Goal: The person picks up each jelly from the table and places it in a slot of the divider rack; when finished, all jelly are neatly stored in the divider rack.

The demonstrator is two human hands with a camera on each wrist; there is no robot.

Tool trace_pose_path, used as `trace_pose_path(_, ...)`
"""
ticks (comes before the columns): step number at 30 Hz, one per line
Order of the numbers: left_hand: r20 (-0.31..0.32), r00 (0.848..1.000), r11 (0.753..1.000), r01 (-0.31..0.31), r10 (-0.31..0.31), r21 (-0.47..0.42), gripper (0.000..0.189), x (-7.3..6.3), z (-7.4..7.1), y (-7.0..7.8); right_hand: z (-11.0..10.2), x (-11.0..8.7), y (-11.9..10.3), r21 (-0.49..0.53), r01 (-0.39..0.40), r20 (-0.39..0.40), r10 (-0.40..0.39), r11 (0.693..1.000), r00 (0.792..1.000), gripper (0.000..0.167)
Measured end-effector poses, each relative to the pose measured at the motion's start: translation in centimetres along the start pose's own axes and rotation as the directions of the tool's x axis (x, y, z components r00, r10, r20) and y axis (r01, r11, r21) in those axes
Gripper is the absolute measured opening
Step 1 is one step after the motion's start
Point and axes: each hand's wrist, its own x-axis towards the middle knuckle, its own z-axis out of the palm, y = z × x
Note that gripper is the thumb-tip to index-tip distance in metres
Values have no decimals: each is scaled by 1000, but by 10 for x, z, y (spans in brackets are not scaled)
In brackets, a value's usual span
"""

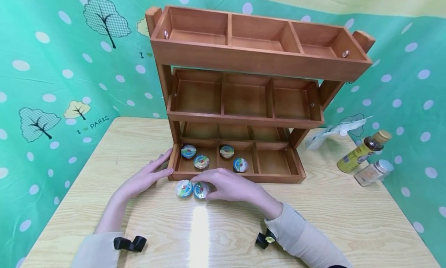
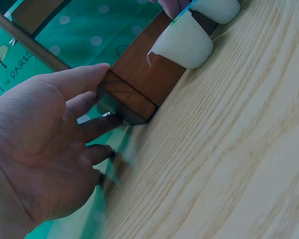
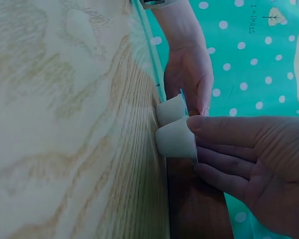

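Observation:
My right hand (image 1: 228, 184) holds a small white cup with a printed lid (image 1: 201, 190), just in front of the wooden rack's (image 1: 240, 178) bottom tier. In the right wrist view, the thumb lies at the rim of this cup (image 3: 177, 139) and the other fingers are on its far side. Touching it on the left is a second lidded cup (image 1: 184, 188). My left hand (image 1: 148, 177) rests against the rack's front left corner, its thumb at the front and fingers loosely extended along the side, as the left wrist view shows at the corner block (image 2: 129, 94).
Lidded cups stand in the bottom tier: two in the left compartment (image 1: 201, 162), two in the middle one (image 1: 240, 165). The upper tiers (image 1: 261, 64) overhang it. A bottle (image 1: 362, 153), a glass jar (image 1: 373, 173) and a plastic pouch (image 1: 322, 136) stand at the right.

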Motion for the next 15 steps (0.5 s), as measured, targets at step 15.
trace_pose_path(15, -1, 1000, 1000, 3, -3, -3, 76, 1, 0, -1, 5, 0, 0, -73, -13, 19, 14, 997, 1000, 56)
